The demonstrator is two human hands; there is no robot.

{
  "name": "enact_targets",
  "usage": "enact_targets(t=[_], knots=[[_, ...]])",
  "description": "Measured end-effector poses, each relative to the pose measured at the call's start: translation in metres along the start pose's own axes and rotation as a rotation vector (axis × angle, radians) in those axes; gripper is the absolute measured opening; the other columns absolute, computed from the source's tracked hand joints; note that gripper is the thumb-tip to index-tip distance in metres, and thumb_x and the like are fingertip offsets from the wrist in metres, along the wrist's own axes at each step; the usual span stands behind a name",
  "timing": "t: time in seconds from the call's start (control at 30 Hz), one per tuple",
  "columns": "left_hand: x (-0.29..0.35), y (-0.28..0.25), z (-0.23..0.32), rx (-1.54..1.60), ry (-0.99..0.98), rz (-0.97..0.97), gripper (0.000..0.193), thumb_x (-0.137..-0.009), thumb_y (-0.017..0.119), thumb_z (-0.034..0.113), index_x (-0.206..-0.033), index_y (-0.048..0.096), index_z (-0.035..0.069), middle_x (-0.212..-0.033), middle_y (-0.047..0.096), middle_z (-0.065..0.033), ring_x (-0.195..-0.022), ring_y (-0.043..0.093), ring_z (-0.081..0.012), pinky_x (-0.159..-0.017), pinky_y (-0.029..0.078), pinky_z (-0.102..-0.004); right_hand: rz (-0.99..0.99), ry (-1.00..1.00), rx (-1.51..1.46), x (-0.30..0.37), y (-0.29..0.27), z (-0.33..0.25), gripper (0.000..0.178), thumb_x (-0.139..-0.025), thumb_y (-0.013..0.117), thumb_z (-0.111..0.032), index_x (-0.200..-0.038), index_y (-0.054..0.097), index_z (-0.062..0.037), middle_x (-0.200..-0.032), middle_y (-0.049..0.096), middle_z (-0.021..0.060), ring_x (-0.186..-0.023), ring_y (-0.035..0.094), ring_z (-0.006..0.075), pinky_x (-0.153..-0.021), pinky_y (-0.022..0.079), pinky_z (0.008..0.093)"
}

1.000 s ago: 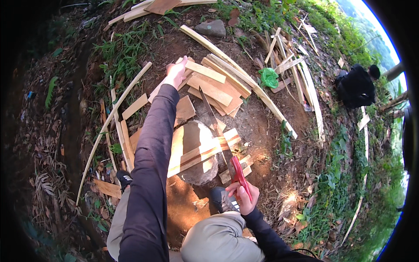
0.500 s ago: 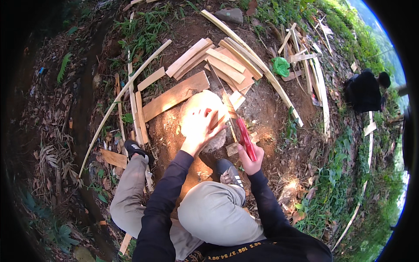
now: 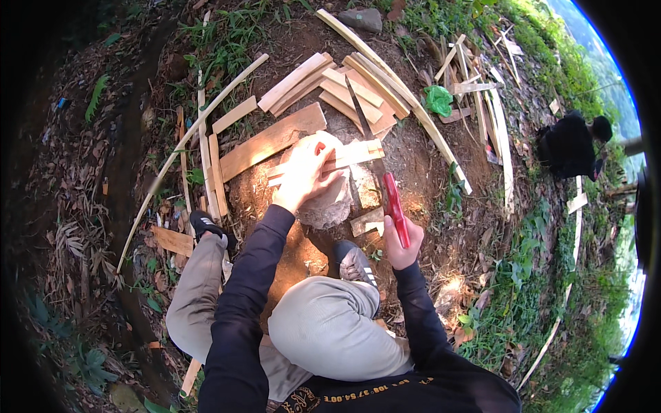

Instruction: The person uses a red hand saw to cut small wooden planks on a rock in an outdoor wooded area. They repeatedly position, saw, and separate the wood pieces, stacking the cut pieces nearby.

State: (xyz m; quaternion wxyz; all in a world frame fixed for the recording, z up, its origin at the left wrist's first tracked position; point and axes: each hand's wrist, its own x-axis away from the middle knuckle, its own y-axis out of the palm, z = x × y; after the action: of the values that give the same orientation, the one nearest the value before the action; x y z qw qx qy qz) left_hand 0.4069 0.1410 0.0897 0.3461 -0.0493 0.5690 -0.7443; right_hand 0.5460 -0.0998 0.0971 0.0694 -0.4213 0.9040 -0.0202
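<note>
My right hand is closed around the red handle of a handsaw. The long, narrow blade points away from me and crosses near the right end of a pale wooden slat; whether its teeth bite into the wood is too small to tell. That slat lies crosswise over a pale stone-like block between my feet. My left hand grips the slat from above, pressing it against the block, with strong sunlight washing out the fingers. A short wood offcut rests on the dirt at the block's right.
Beyond the block lie a wide plank and a pile of cut boards. Long curved strips flank the work area. A green plastic bag sits near more scrap wood at the right. Another person in black is at far right.
The slat in my left hand now lies across the block, reaching right under the saw. My left hand shifted slightly left and away from me; the saw handle moved slightly right.
</note>
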Motion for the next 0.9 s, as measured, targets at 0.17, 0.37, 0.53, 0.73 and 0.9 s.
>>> enact_targets(t=[0.17,0.37,0.53,0.73,0.9], knots=[[0.004,0.018,-0.002,0.07,-0.079,0.041,0.048,-0.085,0.077,0.034,-0.121,0.064,0.006,-0.112,0.06,-0.0146,-0.105,0.058,-0.0324,-0.091,0.049,-0.0419,0.033,0.03,-0.015,0.005,0.02,0.001,0.015,-0.09,0.071,-0.01,-0.08,0.066,-0.0001,-0.049,0.045,-0.001,-0.045,0.04,0.004,-0.044,0.031,0.0274],[0.009,0.027,-0.002,0.05,-0.122,0.09,0.047,-0.087,0.074,0.036,-0.122,0.064,0.008,-0.113,0.06,-0.0159,-0.106,0.058,-0.0327,-0.092,0.047,-0.0432,-0.041,-0.021,0.083,0.007,0.017,0.003,0.017,-0.088,0.069,-0.009,-0.074,0.063,-0.0006,-0.048,0.046,0.0029,-0.041,0.044,0.0093,-0.043,0.034,0.0294],[0.01,0.031,-0.001,0.107,-0.164,0.124,0.042,-0.088,0.075,0.031,-0.121,0.065,0.007,-0.11,0.061,-0.015,-0.104,0.059,-0.0311,-0.089,0.05,-0.0414,-0.057,-0.083,0.178,0.01,0.017,0.003,0.018,-0.087,0.069,-0.009,-0.072,0.061,-0.0016,-0.047,0.046,0.0071,-0.039,0.047,0.0157,-0.044,0.036,0.0321],[0.011,0.034,0.001,0.12,-0.149,0.152,0.04,-0.087,0.077,0.028,-0.118,0.066,0.006,-0.107,0.062,-0.0142,-0.099,0.061,-0.0306,-0.088,0.05,-0.0404,-0.097,-0.1,0.21,0.005,0.017,0.0,0.02,-0.087,0.068,-0.007,-0.07,0.059,-0.0012,-0.047,0.045,0.0062,-0.039,0.048,0.0145,-0.044,0.036,0.0316],[0.011,0.039,-0.005,0.15,-0.178,0.16,0.041,-0.087,0.077,0.028,-0.119,0.066,0.007,-0.106,0.062,-0.0138,-0.098,0.061,-0.0294,-0.088,0.051,-0.0397,-0.094,-0.05,0.134,0.012,0.013,-0.002,0.021,-0.088,0.066,-0.008,-0.071,0.059,0.0001,-0.048,0.045,0.0043,-0.042,0.044,0.0093,-0.044,0.035,0.0307]])
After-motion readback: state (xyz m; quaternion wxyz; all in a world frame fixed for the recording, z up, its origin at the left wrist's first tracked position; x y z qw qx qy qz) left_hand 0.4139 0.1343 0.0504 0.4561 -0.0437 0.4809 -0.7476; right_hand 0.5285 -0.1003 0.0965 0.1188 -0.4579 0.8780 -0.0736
